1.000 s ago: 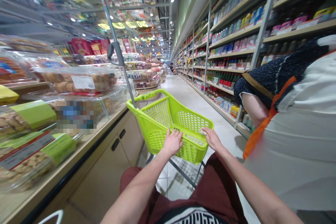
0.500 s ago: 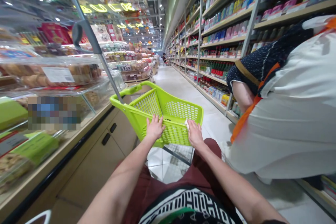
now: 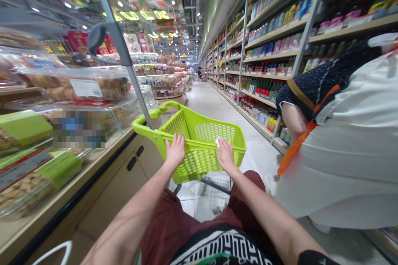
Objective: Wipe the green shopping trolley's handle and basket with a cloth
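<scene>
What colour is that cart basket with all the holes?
The basket is bright lime green, best seen in the head view.

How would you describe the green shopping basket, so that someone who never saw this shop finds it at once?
Look at the aisle between the tall shelves on the right and the beige counter on the left. In the foreground, on a grey frame, stands the basket. Unlike the green labels on the food packs, it is a deep, open tub with hole-pierced walls.
</scene>
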